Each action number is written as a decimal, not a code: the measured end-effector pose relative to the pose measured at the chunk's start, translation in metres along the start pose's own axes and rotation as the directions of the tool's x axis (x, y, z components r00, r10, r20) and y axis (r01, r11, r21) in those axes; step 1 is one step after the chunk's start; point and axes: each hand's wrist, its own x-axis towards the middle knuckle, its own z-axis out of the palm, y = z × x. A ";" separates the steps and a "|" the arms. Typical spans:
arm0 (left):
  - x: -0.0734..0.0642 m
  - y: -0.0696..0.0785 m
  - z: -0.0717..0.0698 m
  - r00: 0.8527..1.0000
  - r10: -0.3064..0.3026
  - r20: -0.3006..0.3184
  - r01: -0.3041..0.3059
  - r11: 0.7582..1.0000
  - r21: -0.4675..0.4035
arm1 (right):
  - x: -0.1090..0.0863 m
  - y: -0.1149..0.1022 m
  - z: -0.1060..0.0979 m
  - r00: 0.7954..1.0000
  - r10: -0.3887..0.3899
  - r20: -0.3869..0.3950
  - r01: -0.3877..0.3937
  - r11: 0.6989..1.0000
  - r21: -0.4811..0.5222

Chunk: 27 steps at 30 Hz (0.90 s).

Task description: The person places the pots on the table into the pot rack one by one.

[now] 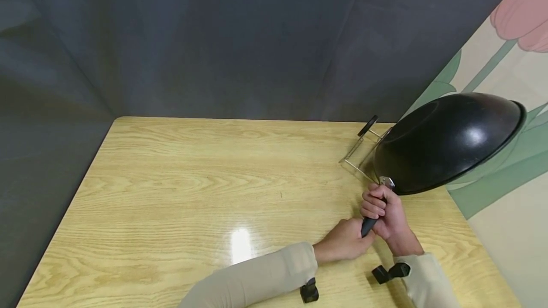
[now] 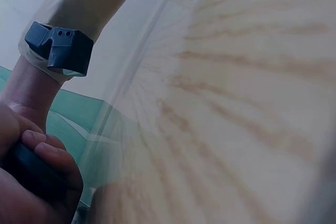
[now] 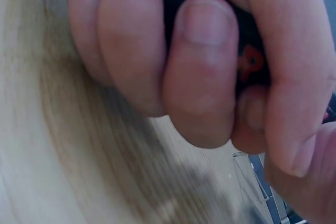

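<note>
A black wok (image 1: 449, 141) is tilted on its side above the table's right end, its dark outer bottom facing up and its rim turned to the lower right. My right hand (image 1: 388, 215) grips its black handle (image 1: 369, 226) near the metal joint, fingers wrapped round it. My left hand (image 1: 346, 240) holds the handle's end. In the right wrist view the curled fingers (image 3: 202, 72) cover most of the handle, which bears a red mark. A wire frame (image 1: 346, 160) with a black grip sits beside the wok; whether it is joined is unclear. The wok's inside is hidden.
The wood-grain table (image 1: 180, 194) stretches to the left. A dark curtain (image 1: 239, 42) hangs behind it, and a wall with a flower pattern (image 1: 505, 198) stands on the right. Black camera mounts (image 1: 390, 273) are strapped to both sleeves.
</note>
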 end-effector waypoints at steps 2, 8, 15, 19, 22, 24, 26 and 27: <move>0.000 -0.001 0.000 1.000 0.004 0.007 -0.004 1.000 0.005 | -0.001 0.000 0.000 1.000 0.000 -0.011 0.000 1.000 -0.003; -0.001 -0.001 -0.004 1.000 -0.006 0.031 0.007 1.000 -0.024 | -0.004 0.000 -0.001 0.998 -0.007 -0.068 0.005 1.000 -0.028; 0.000 -0.001 -0.011 0.995 -0.041 0.086 0.040 0.999 0.019 | -0.005 -0.001 -0.001 0.991 -0.006 -0.132 -0.003 0.998 -0.070; -0.001 -0.001 -0.013 0.989 -0.090 0.114 0.090 0.996 0.008 | -0.005 -0.002 -0.002 0.993 0.004 -0.119 -0.013 0.997 -0.071; -0.001 0.000 -0.014 0.988 -0.103 0.113 0.103 0.995 0.008 | -0.005 -0.003 -0.003 0.992 0.007 -0.126 -0.017 0.997 -0.079; 0.000 0.000 -0.015 0.990 -0.101 0.101 0.099 0.995 0.023 | -0.005 -0.004 -0.004 0.991 0.010 -0.132 -0.021 0.996 -0.084; 0.000 0.001 -0.015 0.991 -0.094 0.091 0.090 0.995 0.044 | -0.005 -0.004 -0.004 0.990 0.011 -0.142 -0.024 0.996 -0.087; 0.001 0.000 -0.015 0.992 -0.092 0.090 0.087 0.995 0.054 | -0.006 -0.005 -0.004 0.989 0.012 -0.146 -0.025 0.996 -0.087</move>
